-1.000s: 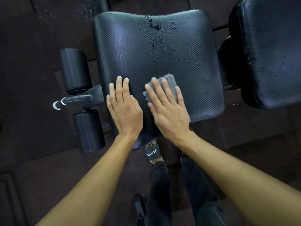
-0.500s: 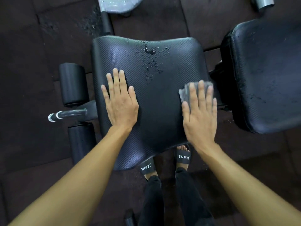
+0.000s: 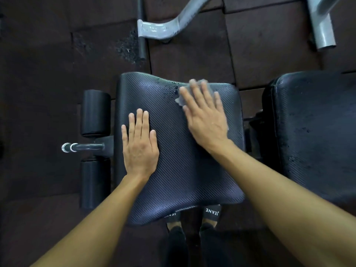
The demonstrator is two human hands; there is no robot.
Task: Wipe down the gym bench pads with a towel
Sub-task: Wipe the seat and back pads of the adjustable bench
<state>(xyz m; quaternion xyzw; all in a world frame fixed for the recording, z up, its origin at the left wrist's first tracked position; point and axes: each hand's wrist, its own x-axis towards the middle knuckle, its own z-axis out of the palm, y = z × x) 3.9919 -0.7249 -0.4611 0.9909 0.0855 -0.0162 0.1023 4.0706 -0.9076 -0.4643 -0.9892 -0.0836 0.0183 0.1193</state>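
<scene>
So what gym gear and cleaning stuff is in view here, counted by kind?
Bench pads: 2, seat pad, second pad
Foam rollers: 2
Towel: 1, under the right hand
Grey metal frame pieces: 2
Total: 7

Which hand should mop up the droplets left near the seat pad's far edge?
Right. The right hand already presses the towel flat beside the droplets. The left hand lies bare on the seat pad, nearer the person, probably bracing.

Bare seat pad (image 3: pixel 173 160) between hands; foam rollers (image 3: pixel 95 112) flank left
</scene>
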